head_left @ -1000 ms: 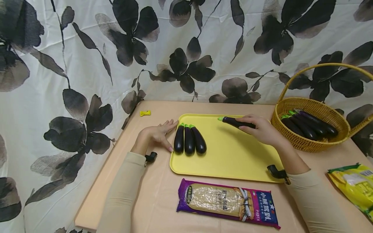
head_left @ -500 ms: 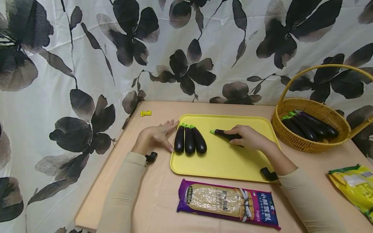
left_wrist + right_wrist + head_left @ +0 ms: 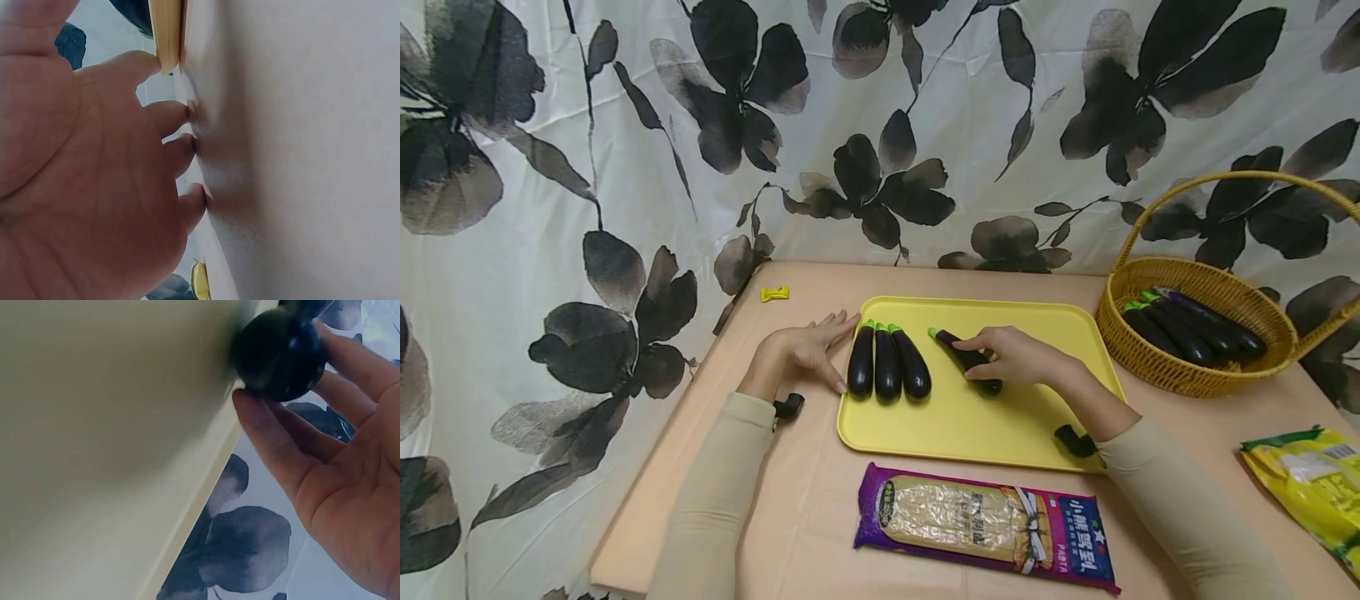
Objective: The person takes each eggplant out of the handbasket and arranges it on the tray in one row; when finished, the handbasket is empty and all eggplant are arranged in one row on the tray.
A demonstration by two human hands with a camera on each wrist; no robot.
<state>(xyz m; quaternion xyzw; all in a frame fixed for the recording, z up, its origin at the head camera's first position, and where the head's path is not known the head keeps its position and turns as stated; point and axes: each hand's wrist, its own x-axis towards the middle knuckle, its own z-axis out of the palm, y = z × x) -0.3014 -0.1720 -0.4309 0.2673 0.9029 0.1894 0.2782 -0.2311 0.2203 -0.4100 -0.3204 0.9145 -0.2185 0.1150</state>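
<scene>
My right hand [image 3: 1018, 358] pinches a dark purple eggplant [image 3: 951, 343] between thumb and fingers, low over the middle of a yellow tray [image 3: 910, 433]. Its green stem points to the far left. In the right wrist view the round end of this eggplant [image 3: 281, 356] sits between thumb and fingertips, close to the tray. Three more eggplants [image 3: 887, 367] lie side by side at the tray's left, stems away from me. My left hand [image 3: 801, 348] rests with spread fingers at the tray's left edge; the left wrist view shows its palm [image 3: 94, 156] and fingertips down at the table.
A wicker basket [image 3: 1150, 371] with a tall handle stands right of the tray, several eggplants inside. A purple pasta packet [image 3: 985, 525] lies in front of the tray. At far right is a yellow bag [image 3: 1307, 483]; a small yellow wrapped piece [image 3: 775, 293] lies back left.
My right hand has brought the eggplant leftward and down from the tray's far right towards its middle, turning it more lengthwise. My left hand has stayed in place.
</scene>
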